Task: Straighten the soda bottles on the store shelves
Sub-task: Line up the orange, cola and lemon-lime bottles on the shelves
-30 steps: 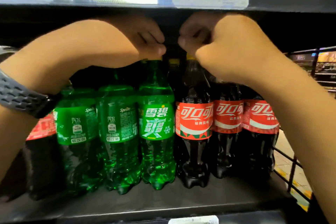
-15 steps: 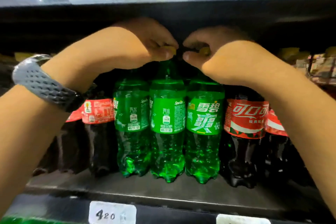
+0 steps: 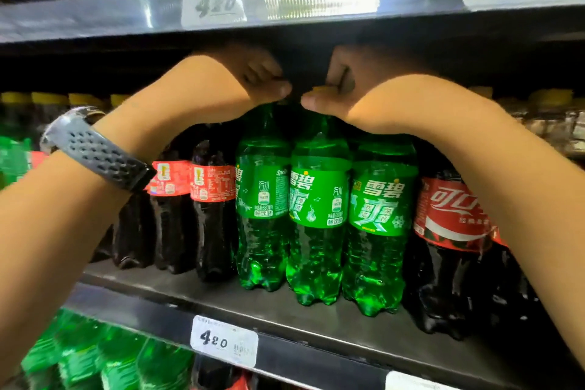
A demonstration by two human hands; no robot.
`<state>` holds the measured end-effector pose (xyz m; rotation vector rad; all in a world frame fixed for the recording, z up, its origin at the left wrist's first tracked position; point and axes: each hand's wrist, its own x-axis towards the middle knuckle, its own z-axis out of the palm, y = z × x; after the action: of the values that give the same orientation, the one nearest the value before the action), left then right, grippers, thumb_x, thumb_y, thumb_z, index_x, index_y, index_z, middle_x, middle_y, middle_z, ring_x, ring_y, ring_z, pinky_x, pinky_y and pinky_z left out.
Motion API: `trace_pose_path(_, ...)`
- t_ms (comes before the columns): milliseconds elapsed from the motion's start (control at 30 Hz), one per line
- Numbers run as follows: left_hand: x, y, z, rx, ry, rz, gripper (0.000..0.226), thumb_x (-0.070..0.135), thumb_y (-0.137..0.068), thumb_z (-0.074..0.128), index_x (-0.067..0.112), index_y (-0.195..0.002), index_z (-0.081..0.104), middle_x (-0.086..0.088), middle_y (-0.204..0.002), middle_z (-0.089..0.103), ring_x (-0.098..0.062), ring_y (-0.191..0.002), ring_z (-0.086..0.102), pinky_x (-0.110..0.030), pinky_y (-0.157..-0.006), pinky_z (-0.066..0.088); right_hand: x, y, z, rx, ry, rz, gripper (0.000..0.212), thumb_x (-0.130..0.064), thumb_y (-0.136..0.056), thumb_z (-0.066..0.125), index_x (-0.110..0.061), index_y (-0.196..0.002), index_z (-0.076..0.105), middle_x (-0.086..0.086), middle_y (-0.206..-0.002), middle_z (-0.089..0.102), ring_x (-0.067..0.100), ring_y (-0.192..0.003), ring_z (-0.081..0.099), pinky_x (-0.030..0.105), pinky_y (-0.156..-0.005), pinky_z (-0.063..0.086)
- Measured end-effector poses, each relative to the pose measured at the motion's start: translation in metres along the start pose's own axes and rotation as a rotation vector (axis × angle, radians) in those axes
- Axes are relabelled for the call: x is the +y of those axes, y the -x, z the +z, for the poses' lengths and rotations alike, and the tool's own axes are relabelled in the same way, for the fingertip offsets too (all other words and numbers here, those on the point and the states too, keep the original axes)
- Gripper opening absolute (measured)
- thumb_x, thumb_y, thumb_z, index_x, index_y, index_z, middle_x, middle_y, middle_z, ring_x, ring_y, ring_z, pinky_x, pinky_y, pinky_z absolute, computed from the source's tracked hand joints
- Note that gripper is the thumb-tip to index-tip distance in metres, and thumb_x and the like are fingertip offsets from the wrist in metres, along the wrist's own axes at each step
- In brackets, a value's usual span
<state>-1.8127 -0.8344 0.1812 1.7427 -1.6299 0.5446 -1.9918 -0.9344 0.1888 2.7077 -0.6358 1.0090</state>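
- Green soda bottles [image 3: 319,231]: glossy clear plastic, ribbed.
- Shelf [image 3: 285,304]: matt dark.
- Price tag [image 3: 224,344]: white paper.
- Wristband [image 3: 104,155]: matt grey, perforated.

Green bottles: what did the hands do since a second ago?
Both grips stepped leftward along the row. The left grip went from the rightmost green plastic soda bottle to the leftmost green bottle's top; the right grip from the red-labelled dark cola bottle to the middle green bottle, whose label turned. Bottles stayed upright.
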Motion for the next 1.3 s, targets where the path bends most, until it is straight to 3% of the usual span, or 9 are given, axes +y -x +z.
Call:
trace_pose_path(67,-0.002,-0.001,0.000,-0.010,-0.059,-0.002,0.052,0.069,-0.068,0.055,0.026,-0.094,0.067,0.009,-0.084,0.069,-0.016,-0.079,0.067,-0.044,-0.077,0.056,-0.003,-0.002,0.005,0.030,0.023,0.039,0.044,-0.060,-0.080,0.061,-0.018,-0.087,0.049,-0.002,-0.075,0.050,0.023,-0.077,0.053,0.031,-0.059,0.037)
trace_pose_path(200,-0.009,-0.007,-0.003,-0.045,-0.031,-0.003,0.030,0.045,-0.085,0.064,0.018,-0.094,0.070,-0.003,-0.089,0.072,-0.022,-0.085,0.068,-0.044,-0.084,0.054,-0.006,-0.007,0.013,0.100,0.107,0.106,0.049,-0.070,-0.074,0.058,-0.023,-0.079,0.045,0.002,-0.080,0.048,0.025,-0.080,0.049,0.034,-0.071,0.044)
trace_pose_path(267,-0.017,-0.012,-0.007,-0.123,0.044,0.029,0.018,0.030,-0.093,0.059,0.018,-0.100,0.070,-0.003,-0.095,0.073,-0.014,-0.086,0.068,-0.032,-0.085,0.055,-0.005,-0.009,0.016,0.130,0.133,0.118,0.054,-0.073,-0.072,0.056,-0.022,-0.074,0.042,0.002,-0.080,0.048,0.026,-0.080,0.049,0.036,-0.073,0.046)
trace_pose_path(367,-0.027,-0.013,-0.012,-0.290,0.157,0.085,0.022,0.019,-0.096,0.053,0.021,-0.114,0.065,0.010,-0.099,0.068,0.004,-0.079,0.065,-0.008,-0.067,0.049,-0.004,-0.010,0.020,0.159,0.158,0.145,0.058,-0.079,-0.068,0.054,-0.023,-0.070,0.039,-0.002,-0.077,0.048,0.026,-0.080,0.051,0.037,-0.072,0.046)
trace_pose_path(567,-0.047,-0.021,-0.011,-0.462,0.380,0.182,0.039,0.014,-0.092,0.054,0.017,-0.131,0.055,0.003,-0.124,0.064,-0.005,-0.106,0.061,-0.020,-0.082,0.053,-0.003,-0.008,0.024,0.229,0.175,0.180,0.055,-0.078,-0.065,0.056,-0.025,-0.072,0.046,-0.012,-0.070,0.049,0.023,-0.076,0.053,0.034,-0.064,0.043)
trace_pose_path(733,-0.053,-0.025,0.000,-0.333,0.352,0.262,0.022,0.019,-0.092,0.059,0.022,-0.113,0.064,-0.004,-0.109,0.070,-0.016,-0.091,0.065,-0.025,-0.082,0.052,-0.002,-0.006,0.024,0.235,0.144,0.203,0.054,-0.079,-0.061,0.054,-0.026,-0.072,0.051,-0.013,-0.072,0.055,0.018,-0.071,0.056,0.033,-0.065,0.046)
trace_pose_path(900,-0.049,-0.024,0.005,-0.192,0.215,0.286,0.020,0.031,-0.088,0.064,0.019,-0.104,0.070,-0.002,-0.098,0.071,-0.018,-0.093,0.065,-0.037,-0.087,0.050,-0.003,-0.005,0.022,0.187,0.080,0.218,0.055,-0.079,-0.058,0.052,-0.027,-0.075,0.054,-0.013,-0.074,0.061,0.008,-0.069,0.058,0.030,-0.065,0.047)
trace_pose_path(1100,-0.044,-0.021,0.007,-0.111,0.161,0.274,0.016,0.037,-0.087,0.065,0.026,-0.097,0.069,0.006,-0.092,0.071,-0.010,-0.086,0.065,-0.026,-0.080,0.049,-0.001,-0.005,0.019,0.126,0.094,0.184,0.050,-0.070,-0.068,0.054,-0.025,-0.088,0.057,-0.009,-0.076,0.063,0.008,-0.068,0.058,0.023,-0.063,0.043)
trace_pose_path(1300,-0.045,-0.016,0.008,-0.144,0.335,0.219,0.025,0.038,-0.082,0.069,0.022,-0.102,0.069,0.004,-0.096,0.072,-0.013,-0.091,0.067,-0.028,-0.086,0.050,-0.001,-0.003,0.018,0.097,0.039,0.149,0.049,-0.069,-0.069,0.054,-0.026,-0.092,0.052,-0.008,-0.086,0.062,0.017,-0.079,0.059,0.039,-0.074,0.050)
